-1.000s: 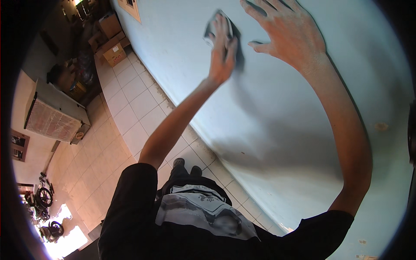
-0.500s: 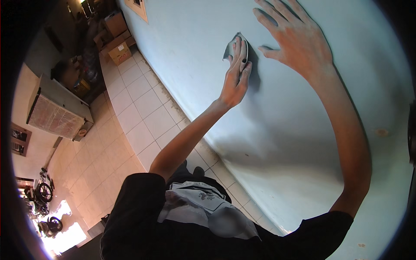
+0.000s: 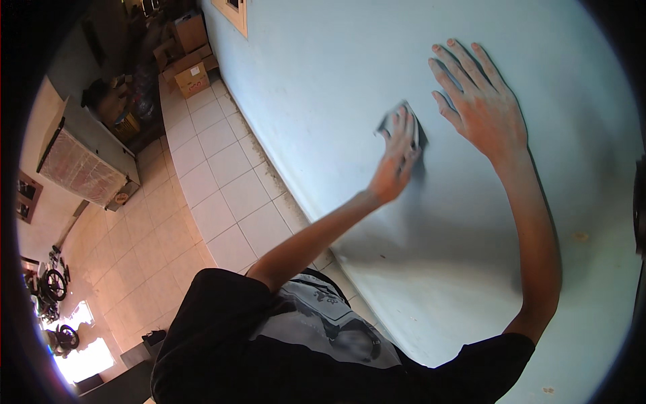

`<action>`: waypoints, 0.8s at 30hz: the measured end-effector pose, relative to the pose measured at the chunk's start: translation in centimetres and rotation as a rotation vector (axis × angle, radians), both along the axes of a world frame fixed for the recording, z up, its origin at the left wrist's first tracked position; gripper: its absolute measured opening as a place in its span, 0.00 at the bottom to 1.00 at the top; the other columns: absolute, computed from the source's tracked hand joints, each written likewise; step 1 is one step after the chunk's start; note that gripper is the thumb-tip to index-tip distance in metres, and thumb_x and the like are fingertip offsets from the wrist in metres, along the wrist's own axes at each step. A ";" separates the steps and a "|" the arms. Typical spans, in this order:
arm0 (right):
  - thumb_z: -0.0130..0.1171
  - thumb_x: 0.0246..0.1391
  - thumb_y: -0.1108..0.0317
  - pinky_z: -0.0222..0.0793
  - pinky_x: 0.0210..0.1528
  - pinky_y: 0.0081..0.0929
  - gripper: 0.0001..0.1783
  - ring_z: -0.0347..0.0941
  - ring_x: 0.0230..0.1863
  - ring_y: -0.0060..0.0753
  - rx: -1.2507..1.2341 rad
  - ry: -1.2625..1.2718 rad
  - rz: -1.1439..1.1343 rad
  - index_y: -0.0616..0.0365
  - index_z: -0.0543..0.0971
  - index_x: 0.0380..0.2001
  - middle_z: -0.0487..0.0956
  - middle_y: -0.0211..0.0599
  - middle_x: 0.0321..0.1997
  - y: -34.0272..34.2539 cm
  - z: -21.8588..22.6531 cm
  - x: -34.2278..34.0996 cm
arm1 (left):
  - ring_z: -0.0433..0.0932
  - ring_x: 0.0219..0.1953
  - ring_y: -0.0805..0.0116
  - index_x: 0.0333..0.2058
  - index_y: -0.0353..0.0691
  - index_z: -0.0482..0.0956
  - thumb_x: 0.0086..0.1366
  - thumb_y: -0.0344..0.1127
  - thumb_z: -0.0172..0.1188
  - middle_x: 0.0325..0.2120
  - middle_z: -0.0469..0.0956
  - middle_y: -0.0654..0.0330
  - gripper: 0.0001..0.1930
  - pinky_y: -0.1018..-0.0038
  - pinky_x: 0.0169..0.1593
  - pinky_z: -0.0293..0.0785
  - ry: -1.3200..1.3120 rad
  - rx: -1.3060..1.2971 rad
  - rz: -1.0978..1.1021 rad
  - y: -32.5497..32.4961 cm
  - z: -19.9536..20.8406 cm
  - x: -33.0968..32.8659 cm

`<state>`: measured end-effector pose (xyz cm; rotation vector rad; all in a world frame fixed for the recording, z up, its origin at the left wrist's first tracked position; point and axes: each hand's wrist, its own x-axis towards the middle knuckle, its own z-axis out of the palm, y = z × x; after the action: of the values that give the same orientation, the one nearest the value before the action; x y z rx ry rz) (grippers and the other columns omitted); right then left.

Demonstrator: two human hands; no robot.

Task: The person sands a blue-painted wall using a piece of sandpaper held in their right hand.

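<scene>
My left hand point(image 3: 394, 165) presses a small grey sheet, apparently sandpaper point(image 3: 387, 122), against the pale blue wall point(image 3: 323, 74). Its fingers lie over the sheet, whose corners stick out past them; motion blurs the sheet slightly. To the right and a little higher, my right hand point(image 3: 486, 114) rests on the wall with its fingers spread and holds nothing. Whitish dust coats the fingers of both hands.
A tiled floor point(image 3: 222, 168) runs along the wall's foot. Cardboard boxes point(image 3: 192, 79) stand at the far end, below a wooden-framed opening point(image 3: 232, 13). A plastic-wrapped cabinet point(image 3: 84, 161) stands at left, with motorbikes point(image 3: 52, 286) near the bright doorway.
My left hand and the grey sheet have moved down and to the right across the wall. The right hand appears lower in the view, which has also shifted somewhat.
</scene>
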<state>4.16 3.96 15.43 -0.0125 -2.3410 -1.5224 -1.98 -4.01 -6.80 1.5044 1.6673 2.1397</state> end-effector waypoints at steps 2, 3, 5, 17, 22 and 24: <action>0.61 0.62 0.51 0.50 0.80 0.34 0.25 0.61 0.73 0.24 -0.069 -0.022 0.121 0.43 0.77 0.60 0.71 0.18 0.70 0.4 0.0 0.8 | 0.29 0.78 0.42 0.76 0.39 0.42 0.75 0.27 0.46 0.78 0.32 0.46 0.35 0.44 0.74 0.27 -0.022 -0.067 -0.089 -0.8 0.6 1.2; 0.61 0.62 0.51 0.50 0.80 0.34 0.25 0.61 0.73 0.24 -0.064 -0.024 0.113 0.43 0.77 0.60 0.71 0.18 0.70 0.6 0.4 1.7 | 0.29 0.78 0.42 0.76 0.39 0.42 0.75 0.27 0.46 0.78 0.32 0.46 0.35 0.44 0.74 0.27 -0.024 -0.063 -0.097 -0.5 0.7 0.7; 0.60 0.63 0.52 0.50 0.80 0.34 0.22 0.61 0.74 0.23 -0.117 -0.026 0.157 0.43 0.79 0.58 0.71 0.17 0.71 -0.3 2.2 3.1 | 0.30 0.78 0.42 0.76 0.38 0.43 0.76 0.28 0.45 0.78 0.33 0.46 0.34 0.44 0.74 0.28 0.013 0.088 0.023 0.3 1.8 -2.7; 0.64 0.60 0.57 0.51 0.81 0.37 0.31 0.57 0.76 0.23 -0.028 0.070 -0.088 0.35 0.72 0.67 0.67 0.13 0.74 -1.3 7.1 9.7 | 0.26 0.77 0.35 0.76 0.34 0.42 0.75 0.31 0.45 0.77 0.34 0.40 0.35 0.37 0.71 0.17 -0.015 0.130 -0.018 1.1 3.5 4.5; 0.64 0.60 0.57 0.52 0.80 0.37 0.31 0.57 0.76 0.22 -0.051 0.062 -0.040 0.35 0.72 0.67 0.67 0.14 0.74 -0.7 6.0 10.1 | 0.28 0.78 0.43 0.76 0.39 0.39 0.79 0.38 0.43 0.78 0.32 0.47 0.34 0.40 0.73 0.19 -0.067 0.192 0.195 3.3 10.4 -3.5; 0.63 0.61 0.56 0.51 0.80 0.36 0.31 0.56 0.76 0.22 -0.060 0.082 -0.032 0.35 0.71 0.67 0.67 0.14 0.74 -1.1 5.6 9.9 | 0.28 0.78 0.42 0.76 0.40 0.39 0.79 0.37 0.42 0.78 0.34 0.47 0.34 0.39 0.73 0.20 0.014 0.215 0.249 3.5 12.5 -4.5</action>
<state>14.04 2.82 20.99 -0.1258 -2.3314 -1.4375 -6.49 -0.49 5.68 1.4279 1.7615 2.5135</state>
